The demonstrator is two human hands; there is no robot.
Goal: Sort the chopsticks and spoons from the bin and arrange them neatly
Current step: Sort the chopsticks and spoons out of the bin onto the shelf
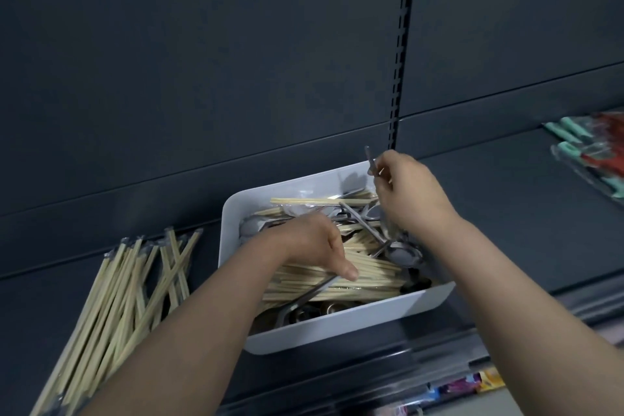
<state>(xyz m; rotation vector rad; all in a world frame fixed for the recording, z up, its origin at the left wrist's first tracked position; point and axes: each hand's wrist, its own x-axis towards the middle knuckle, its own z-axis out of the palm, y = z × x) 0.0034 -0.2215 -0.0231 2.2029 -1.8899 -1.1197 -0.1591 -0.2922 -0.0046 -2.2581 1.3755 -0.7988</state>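
- Sorted chopsticks (114,297): wrapped pairs fanned out on the dark shelf (506,213), just left of the bin. Their long axes run near-to-far and lean right.
- Bin (337,317): white plastic, on the same shelf, with both hands over it. It is far from emptied.
- Left hand (317,246): palm down on the loose chopsticks (354,287), with the thumb at a metal handle lying across them. The fingers are hidden, so I cannot tell whether it grips anything.
- The loose chopsticks lie mostly left-to-right across the bin, crosswise to the sorted fan. A bundle lifted out likely needs a turn before it is laid down. The left hand is the nearer one to that pile.
- Spoons (401,253): tangled at the bin's right side, bowls showing, directly below the right wrist.
- Right hand (412,192): raised over the far right corner, fingers pinching a spoon handle (369,159) that points up and away.
- No spoon pile is in view. The open shelf right of the bin lies on the right hand's side.
- Far right: packaged goods (594,152), well apart from the bin.
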